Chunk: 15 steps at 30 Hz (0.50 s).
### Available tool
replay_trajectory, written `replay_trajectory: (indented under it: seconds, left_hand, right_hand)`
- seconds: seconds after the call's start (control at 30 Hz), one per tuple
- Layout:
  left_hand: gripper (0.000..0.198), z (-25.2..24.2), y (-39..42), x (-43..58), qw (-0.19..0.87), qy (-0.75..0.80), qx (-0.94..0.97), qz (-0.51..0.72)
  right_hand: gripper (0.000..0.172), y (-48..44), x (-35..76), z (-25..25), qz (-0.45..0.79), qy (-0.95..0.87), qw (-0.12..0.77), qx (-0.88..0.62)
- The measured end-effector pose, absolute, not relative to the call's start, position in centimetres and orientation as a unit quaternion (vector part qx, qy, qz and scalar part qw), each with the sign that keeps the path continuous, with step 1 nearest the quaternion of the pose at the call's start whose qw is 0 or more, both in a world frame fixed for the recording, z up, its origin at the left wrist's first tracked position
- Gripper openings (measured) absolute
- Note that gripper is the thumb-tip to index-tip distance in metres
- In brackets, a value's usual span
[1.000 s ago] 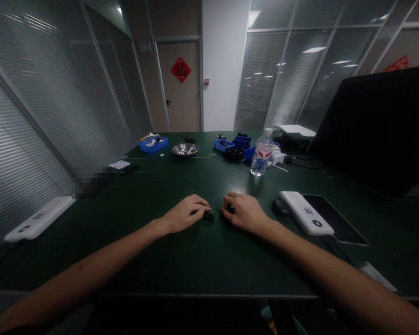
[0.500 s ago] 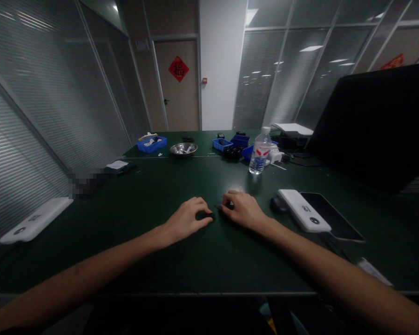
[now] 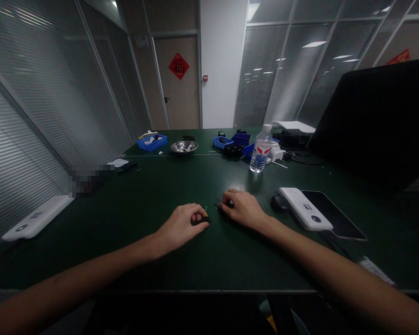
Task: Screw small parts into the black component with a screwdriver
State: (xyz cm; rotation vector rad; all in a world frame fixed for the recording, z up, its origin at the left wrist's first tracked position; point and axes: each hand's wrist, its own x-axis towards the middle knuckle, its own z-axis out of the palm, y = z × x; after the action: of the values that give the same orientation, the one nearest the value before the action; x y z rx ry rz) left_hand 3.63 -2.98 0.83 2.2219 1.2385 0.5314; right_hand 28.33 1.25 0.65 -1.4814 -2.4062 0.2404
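Note:
My left hand [image 3: 181,227] rests low over the dark green table [image 3: 209,265], its thumb and fingers closed around a small black object [image 3: 199,220]. What kind of object it is, I cannot make out. To its right, my right hand [image 3: 241,205] lies on the tabletop with fingers curled in a pinch. A thin dark tip [image 3: 217,204] pokes out from its fingertips toward the left; the rest is hidden by the fingers. Between the hands, small greenish specks [image 3: 206,208] show on the table. The two hands are apart.
A water bottle [image 3: 261,150] stands beyond my right hand. Right of it lie a white power bank [image 3: 304,209], a dark tablet [image 3: 335,216] and a black mouse [image 3: 278,203]. Farther back are a metal bowl [image 3: 184,148] and blue trays [image 3: 152,142]. A large black monitor [image 3: 377,125] rises at right.
My left hand has drawn back a little to the left and down with the black object, widening the gap. Greenish specks now show there. My right hand has stayed nearly still.

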Motion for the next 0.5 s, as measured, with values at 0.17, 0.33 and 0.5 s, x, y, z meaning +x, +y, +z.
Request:
replay_trajectory:
  seconds: [0.17, 0.33, 0.5]
  left_hand:
    - [0.019, -0.3, 0.2, 6.5, 0.206, 0.432, 0.839, 0.259]
    - [0.021, -0.7, 1.0, 4.3, 0.203, 0.459, 0.828, 0.25]
    - [0.025, 0.4, 0.6, -0.2, 0.23, 0.462, 0.835, 0.19]
  right_hand:
    - [0.016, 1.0, 28.3, 0.9, 0.085, -0.839, 0.144, -0.518]
    - [0.017, 0.9, 28.3, 1.2, 0.099, -0.837, 0.132, -0.522]
    - [0.017, 1.0, 28.3, 1.1, 0.099, -0.839, 0.136, -0.518]
